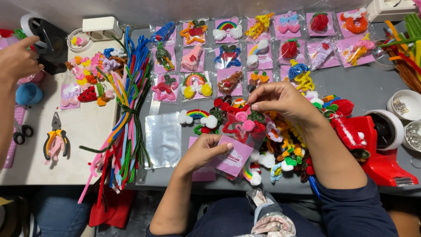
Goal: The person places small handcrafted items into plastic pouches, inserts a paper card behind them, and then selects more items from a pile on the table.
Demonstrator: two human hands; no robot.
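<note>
**Two hands, one pink card in a clear sleeve**

Two things meet in front of the person: a pink backing card (pixel 234 160) and a clear plastic sleeve (pixel 245 138) around its upper part. Both sit near the front edge of the grey surface (pixel 377 87). The left hand (pixel 201 151) holds the card at its lower left corner, thumb on top and fingers below, so this grip is pinching the card. The right hand (pixel 280 98) is above it with thumb and forefinger pressed together on something very small, perhaps the top edge of the sleeve; I cannot tell exactly.

I judge the card to be light and a little stiff, easy to bend, so a corner or an edge is the good place to hold. The sleeve looks thin, smooth and slippery, and it probably creases easily.

Just beyond the card lies a loose heap of fuzzy wire figures (pixel 245 120), soft and light. Behind it are rows of packed figures on pink cards (pixel 228 55). On the left are an empty sleeve (pixel 163 139), a bundle of coloured fuzzy wires (pixel 127 114) and small pliers (pixel 56 139). A red tape dispenser (pixel 379 149) stands at the right. Another person's hand (pixel 17 59) is at the far left.
</note>
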